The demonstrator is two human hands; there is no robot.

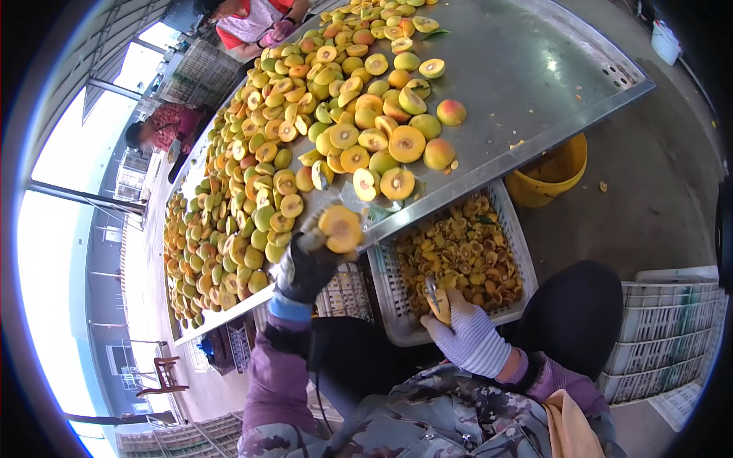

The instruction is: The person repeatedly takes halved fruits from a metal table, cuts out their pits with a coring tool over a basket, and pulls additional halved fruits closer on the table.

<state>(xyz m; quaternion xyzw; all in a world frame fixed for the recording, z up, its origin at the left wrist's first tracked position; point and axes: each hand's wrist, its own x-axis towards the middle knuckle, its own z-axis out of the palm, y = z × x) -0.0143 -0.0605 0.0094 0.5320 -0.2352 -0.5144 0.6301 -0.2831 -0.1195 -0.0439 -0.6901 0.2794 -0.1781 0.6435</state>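
My left hand (309, 260), in a dark glove, grips a halved yellow peach-like fruit (342, 229) at the near edge of the metal table (515, 74). The cut face is turned up, and motion blurs it. Lower down, my right hand (472, 338), in a white striped knit glove, holds a small pitting tool (440, 306) with a wooden-looking handle and a metal end. That tool is over a white plastic crate (391, 303) filled with cut-out fruit cores and scraps. A large heap of halved fruit (269, 154) covers the table's left side, most halves still showing pits or cores.
A yellow bucket (550, 174) stands on the floor under the table edge. Stacked plastic crates (658, 338) are by my right knee. Across the table sits a person (252, 26) with gloved hands; another person (172, 129) is farther left. A wooden chair (163, 375) stands beyond.
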